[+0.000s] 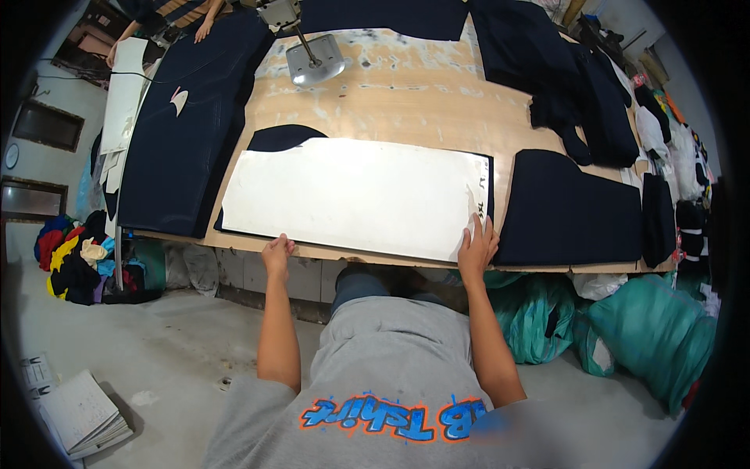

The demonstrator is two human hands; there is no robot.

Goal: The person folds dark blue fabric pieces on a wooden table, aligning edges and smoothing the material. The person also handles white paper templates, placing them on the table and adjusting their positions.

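Observation:
A long white card pattern (351, 199) lies on the table on top of dark navy cloth (287, 137), which shows past its far left side and along its edges. At the card's near edge, left of the middle, my left hand (279, 255) is closed with thumb and fingers pressed together. What sits between those fingertips is too small to make out. My right hand (478, 248) rests on the card's near right corner, fingers stretched out over the card and its edge. Handwritten marks run along that right end.
Cutting machine with flat metal base (316, 61) stands on the far side of the wooden table (375, 102). Stacked navy cloth lies left (183, 148) and right (570, 211). Another person's hand (205, 30) touches the far left stack. Green bundles (648, 332) sit below right.

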